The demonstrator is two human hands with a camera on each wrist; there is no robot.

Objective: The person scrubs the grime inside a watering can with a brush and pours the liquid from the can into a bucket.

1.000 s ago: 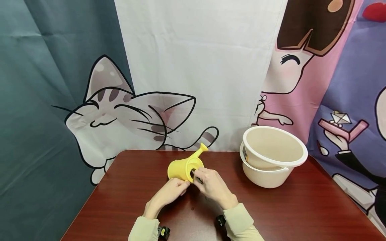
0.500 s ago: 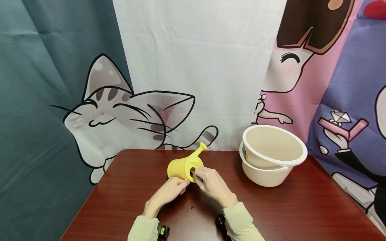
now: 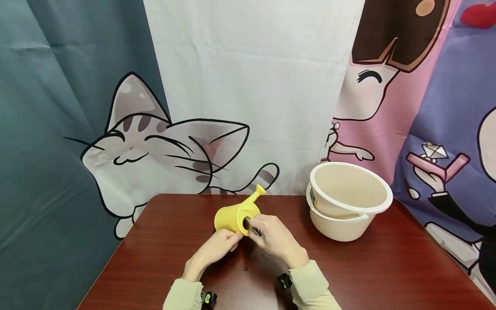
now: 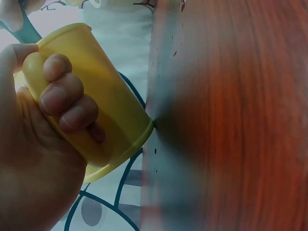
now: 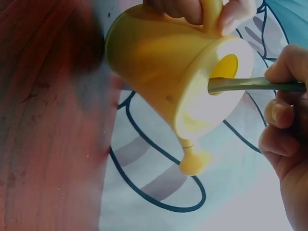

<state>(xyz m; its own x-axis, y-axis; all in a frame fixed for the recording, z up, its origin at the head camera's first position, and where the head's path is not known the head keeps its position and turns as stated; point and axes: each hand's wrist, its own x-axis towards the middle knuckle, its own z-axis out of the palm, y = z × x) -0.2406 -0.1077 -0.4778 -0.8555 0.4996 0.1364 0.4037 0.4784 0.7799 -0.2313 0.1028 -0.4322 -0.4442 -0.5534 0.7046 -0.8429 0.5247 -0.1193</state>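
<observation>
A yellow watering can (image 3: 227,218) is tilted over the table, its spout pointing to the back right and its top opening turned toward my right hand. My left hand (image 3: 217,247) grips the can's handle, with several fingers curled through it in the left wrist view. My right hand (image 3: 276,237) pinches a slim, flat, metallic-looking tool (image 5: 250,84). That tool's far end reaches into the can's opening, so its kind cannot be told. The can's lower rim is close to the tabletop; whether it touches is unclear.
Two cream plastic basins (image 3: 342,226), one sitting tilted inside the other, stand at the back right of the reddish-brown table (image 3: 155,258). Small drops lie on the wood before the hands. A printed cartoon curtain (image 3: 252,86) hangs behind the table.
The tool in my right hand shifts and turns slightly at the can's opening. Both hands and the can stay in almost the same place; the head view moves a little.
</observation>
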